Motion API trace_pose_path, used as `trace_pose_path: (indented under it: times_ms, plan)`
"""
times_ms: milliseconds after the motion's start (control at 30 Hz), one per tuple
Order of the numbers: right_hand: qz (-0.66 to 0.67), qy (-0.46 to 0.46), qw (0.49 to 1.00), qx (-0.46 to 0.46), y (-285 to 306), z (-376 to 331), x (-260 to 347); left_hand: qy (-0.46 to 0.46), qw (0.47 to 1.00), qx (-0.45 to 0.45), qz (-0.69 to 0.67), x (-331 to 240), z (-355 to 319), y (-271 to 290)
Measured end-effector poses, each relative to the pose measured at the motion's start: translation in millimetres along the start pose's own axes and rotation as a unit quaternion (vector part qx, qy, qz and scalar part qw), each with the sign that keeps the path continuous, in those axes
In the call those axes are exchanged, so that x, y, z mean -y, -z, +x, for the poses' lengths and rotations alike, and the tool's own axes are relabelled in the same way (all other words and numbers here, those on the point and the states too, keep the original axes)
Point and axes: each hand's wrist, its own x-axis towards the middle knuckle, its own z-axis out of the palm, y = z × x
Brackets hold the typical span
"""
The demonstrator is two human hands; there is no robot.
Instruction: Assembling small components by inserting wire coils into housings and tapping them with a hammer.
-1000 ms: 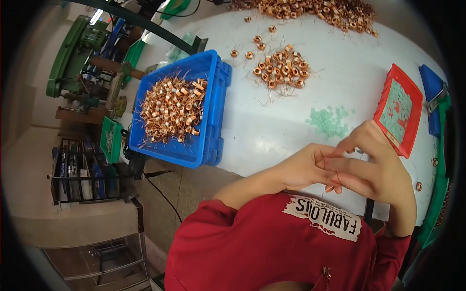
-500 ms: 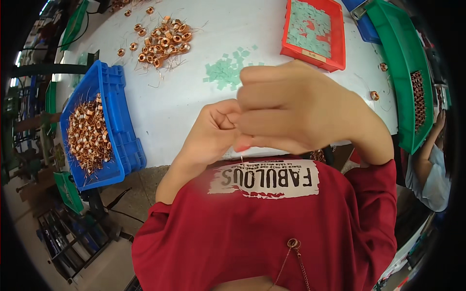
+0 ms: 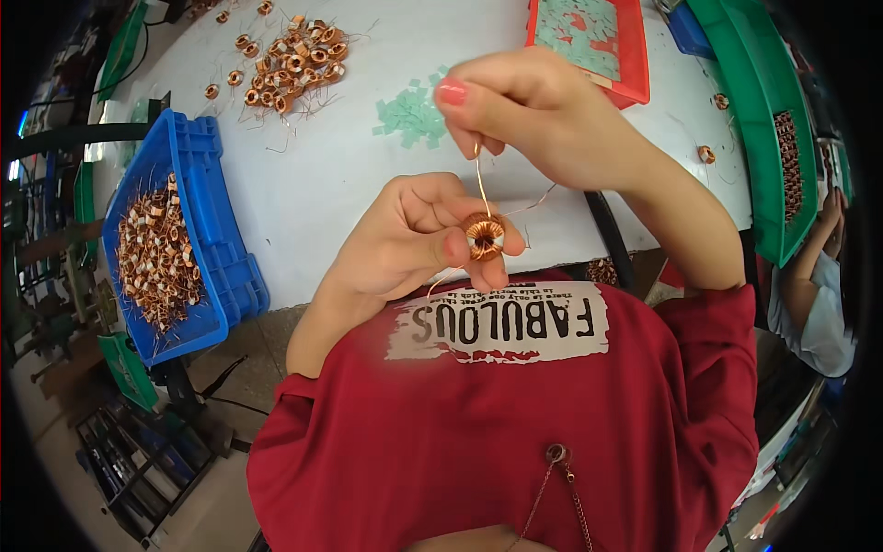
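Observation:
In front of my chest, my left hand (image 3: 405,235) is closed round a small ring-shaped copper coil (image 3: 498,236), its open centre facing up toward me. Thumb and fingers grip the coil's sides. My right hand (image 3: 524,110) is above and to the right of it, thumb and fingers pinched together. A copper wire (image 3: 483,184) runs from the coil's top up to these fingertips. Another loose wire (image 3: 533,202) sticks out to the right of the coil, and one more trails at its lower left.
Many similar coils lie in a pile (image 3: 296,64) on the white table (image 3: 303,193) and fill a blue bin (image 3: 241,267) at left. Green squares (image 3: 405,115) lie mid-table, more in a red tray (image 3: 635,55). A green bin (image 3: 754,138) stands right, near another person's arm (image 3: 814,285).
My right hand has moved up and away from my left, drawing a wire upward. The coil, hidden behind the hands before, now shows in my left fingers.

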Motion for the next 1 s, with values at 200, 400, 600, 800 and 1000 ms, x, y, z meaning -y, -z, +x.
trace_pose_path:
  times_ms: [200, 400, 600, 800, 1000]
  plan:
    - [0.244, -0.311, 0.909, 0.134, -10.4, -4.6, -22.1, 0.015, 1.0, 0.011, 0.022, 5.7, -5.5, 0.9]
    - [0.072, -0.261, 0.959, 0.079, -4.0, -3.8, -11.8, 0.024, 1.0, 0.01, 0.003, 5.4, -6.6, 1.0]
    - [-0.271, 0.201, 0.929, -0.149, -9.1, -7.1, 40.2, -0.13, 0.982, -0.136, 0.0, -0.2, -15.4, -1.3]
    - [-0.272, 0.185, 0.921, -0.207, -46.7, -25.3, 42.5, -0.166, 0.969, -0.184, 0.016, -4.1, -6.3, -12.7]
    - [-0.219, 0.118, 0.961, -0.122, -39.8, -27.4, 44.5, -0.177, 0.976, -0.127, 0.009, -3.8, -10.6, -4.9]
